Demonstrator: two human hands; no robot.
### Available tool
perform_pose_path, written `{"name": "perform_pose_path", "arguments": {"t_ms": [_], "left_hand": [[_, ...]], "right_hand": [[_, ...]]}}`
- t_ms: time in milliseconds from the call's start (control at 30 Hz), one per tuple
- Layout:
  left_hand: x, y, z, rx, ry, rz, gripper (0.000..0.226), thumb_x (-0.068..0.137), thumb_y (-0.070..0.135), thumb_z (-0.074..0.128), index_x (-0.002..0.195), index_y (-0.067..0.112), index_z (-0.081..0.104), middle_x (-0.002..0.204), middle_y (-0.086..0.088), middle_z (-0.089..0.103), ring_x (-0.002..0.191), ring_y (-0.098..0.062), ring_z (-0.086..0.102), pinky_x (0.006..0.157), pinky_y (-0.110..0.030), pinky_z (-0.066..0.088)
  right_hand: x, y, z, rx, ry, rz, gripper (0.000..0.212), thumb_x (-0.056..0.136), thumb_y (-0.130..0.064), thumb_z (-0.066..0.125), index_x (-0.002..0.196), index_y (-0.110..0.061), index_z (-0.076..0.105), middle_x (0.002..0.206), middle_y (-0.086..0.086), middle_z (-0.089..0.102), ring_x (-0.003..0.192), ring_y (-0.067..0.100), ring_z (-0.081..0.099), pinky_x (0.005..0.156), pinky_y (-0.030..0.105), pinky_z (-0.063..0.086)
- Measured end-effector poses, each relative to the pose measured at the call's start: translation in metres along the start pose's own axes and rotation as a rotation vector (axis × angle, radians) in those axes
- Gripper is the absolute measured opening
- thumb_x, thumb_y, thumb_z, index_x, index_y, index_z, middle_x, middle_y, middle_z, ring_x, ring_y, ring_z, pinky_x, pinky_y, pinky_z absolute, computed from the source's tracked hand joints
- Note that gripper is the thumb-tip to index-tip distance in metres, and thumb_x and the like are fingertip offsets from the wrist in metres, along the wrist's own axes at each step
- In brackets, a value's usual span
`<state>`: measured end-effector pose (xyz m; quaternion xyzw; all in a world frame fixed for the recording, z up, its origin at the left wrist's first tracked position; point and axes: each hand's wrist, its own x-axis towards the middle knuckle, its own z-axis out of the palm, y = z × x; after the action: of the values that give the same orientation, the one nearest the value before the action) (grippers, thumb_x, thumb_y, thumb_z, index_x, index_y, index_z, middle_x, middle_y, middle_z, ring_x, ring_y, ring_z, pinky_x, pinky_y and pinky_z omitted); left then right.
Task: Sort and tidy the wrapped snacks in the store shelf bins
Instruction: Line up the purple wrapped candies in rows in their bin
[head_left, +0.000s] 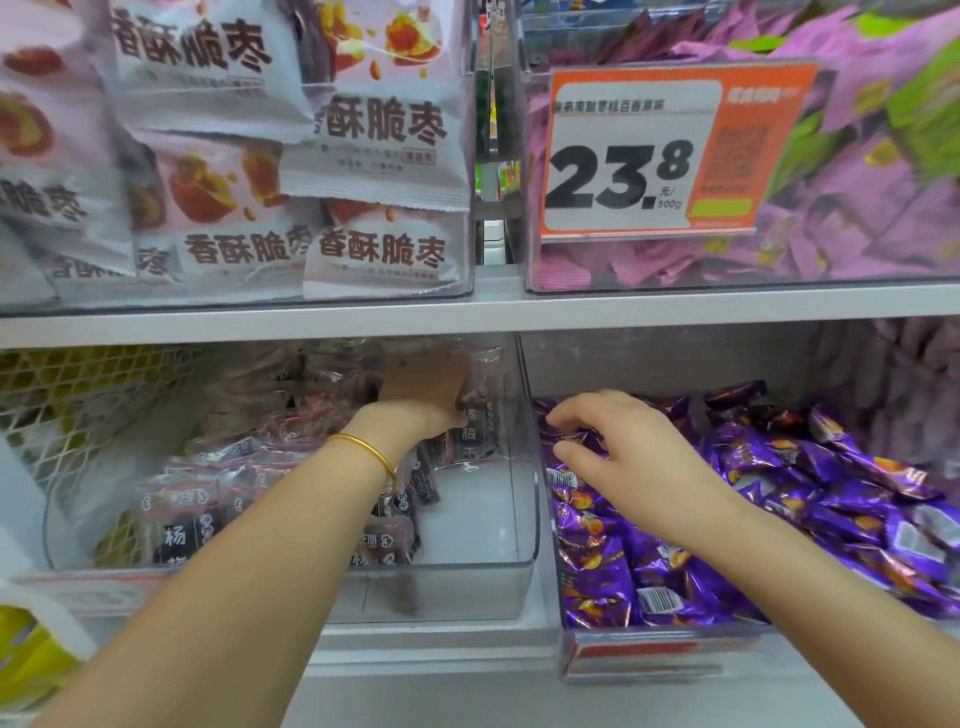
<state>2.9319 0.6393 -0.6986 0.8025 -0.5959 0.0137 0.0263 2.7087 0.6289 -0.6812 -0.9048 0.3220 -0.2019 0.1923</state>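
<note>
On the lower shelf a clear middle bin (511, 525) holds dark brown wrapped snacks (208, 499), piled mostly at its left and back. My left hand (426, 392), with a gold bangle on the wrist, reaches deep into this bin and is closed around a dark wrapped snack (478, 421) at the back right. The bin to the right (558, 597) is full of shiny purple wrapped snacks (779, 499). My right hand (613, 436) hovers over their left end, fingers curled and apart, holding nothing that I can see.
The upper shelf carries a bin of white and pink jujube bags (291, 156) and a bin of pink-purple packets (857, 182) with an orange 23.8 price tag (660, 156). A shelf board (467, 314) overhangs the lower bins. Yellow netted goods (67, 395) sit at far left.
</note>
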Motion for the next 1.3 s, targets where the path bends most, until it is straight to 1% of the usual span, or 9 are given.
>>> {"name": "perform_pose_path", "arguments": {"t_ms": [67,267,367,467,600,767,867,967,1300], "left_hand": [[-0.003,-0.003,0.001,-0.025,-0.028,-0.017,0.025,0.082,0.029,0.063,0.1,0.018,0.05,0.11,0.0,0.056,0.1,-0.024,0.053,0.09,-0.038,0.043],[-0.012,0.002,-0.013,0.004,0.022,-0.045,0.026,0.082,0.033,0.063,0.103,0.021,0.053,0.115,0.0,0.053,0.114,-0.026,0.046,0.1,-0.046,0.034],[-0.033,0.01,-0.022,-0.109,0.233,0.0,0.018,0.084,0.029,0.061,0.098,0.019,0.055,0.103,-0.003,0.054,0.108,-0.029,0.049,0.092,-0.044,0.041],[-0.069,0.032,-0.031,-0.314,0.381,0.056,0.03,0.085,0.028,0.061,0.113,0.018,0.055,0.108,-0.007,0.054,0.105,-0.028,0.048,0.088,-0.042,0.042],[-0.1,0.059,-0.034,-0.423,0.367,0.197,0.031,0.087,0.031,0.056,0.116,0.02,0.056,0.109,0.0,0.054,0.108,-0.022,0.047,0.095,-0.042,0.038],[-0.1,0.085,-0.031,-0.368,0.305,0.276,0.027,0.084,0.031,0.053,0.108,0.02,0.059,0.109,0.004,0.055,0.106,-0.021,0.048,0.094,-0.043,0.039],[-0.096,0.098,-0.027,-0.294,0.294,0.281,0.023,0.087,0.021,0.055,0.11,0.023,0.061,0.114,0.006,0.055,0.109,-0.018,0.044,0.094,-0.036,0.033],[-0.091,0.105,-0.027,-0.275,0.274,0.271,0.021,0.088,0.025,0.053,0.106,0.025,0.064,0.112,0.008,0.057,0.107,-0.018,0.045,0.091,-0.037,0.032],[-0.088,0.103,-0.017,-0.328,0.25,0.251,0.024,0.078,0.032,0.049,0.093,0.028,0.067,0.102,0.012,0.062,0.098,-0.013,0.051,0.086,-0.024,0.02]], "right_hand": [[0.0,0.001,0.0,0.002,0.003,-0.002,0.032,0.092,-0.025,0.053,0.124,-0.024,0.054,0.121,-0.004,0.055,0.113,0.012,0.048,0.095,0.024,0.041],[-0.003,0.001,-0.005,0.02,0.019,0.0,0.031,0.092,-0.023,0.053,0.123,-0.023,0.056,0.118,-0.003,0.055,0.111,0.011,0.05,0.093,0.023,0.041],[-0.007,0.006,-0.013,0.041,0.021,0.018,0.029,0.091,-0.021,0.056,0.12,-0.021,0.059,0.114,-0.002,0.056,0.108,0.012,0.052,0.094,0.025,0.042],[-0.018,0.016,-0.025,0.058,0.028,0.067,0.027,0.089,-0.019,0.058,0.116,-0.021,0.061,0.11,-0.002,0.059,0.103,0.011,0.056,0.089,0.021,0.042],[-0.032,0.028,-0.046,-0.001,-0.035,0.101,0.024,0.089,-0.021,0.06,0.112,-0.019,0.063,0.107,0.0,0.063,0.098,0.013,0.058,0.085,0.02,0.043],[-0.05,0.053,-0.058,0.057,0.001,0.159,0.022,0.088,-0.015,0.061,0.109,-0.019,0.064,0.103,-0.005,0.064,0.094,0.008,0.058,0.071,-0.001,0.037],[-0.054,0.069,-0.054,0.062,-0.011,0.171,0.022,0.087,-0.014,0.061,0.108,-0.02,0.064,0.102,-0.008,0.063,0.091,0.005,0.058,0.073,0.003,0.04],[-0.05,0.076,-0.046,0.088,-0.06,0.14,0.022,0.088,-0.015,0.061,0.108,-0.024,0.064,0.104,-0.011,0.06,0.093,0.001,0.058,0.081,0.014,0.046],[-0.045,0.087,-0.033,0.121,-0.19,0.099,0.026,0.087,-0.011,0.061,0.109,-0.026,0.064,0.096,-0.02,0.053,0.091,-0.001,0.058,0.077,0.011,0.046]]}}
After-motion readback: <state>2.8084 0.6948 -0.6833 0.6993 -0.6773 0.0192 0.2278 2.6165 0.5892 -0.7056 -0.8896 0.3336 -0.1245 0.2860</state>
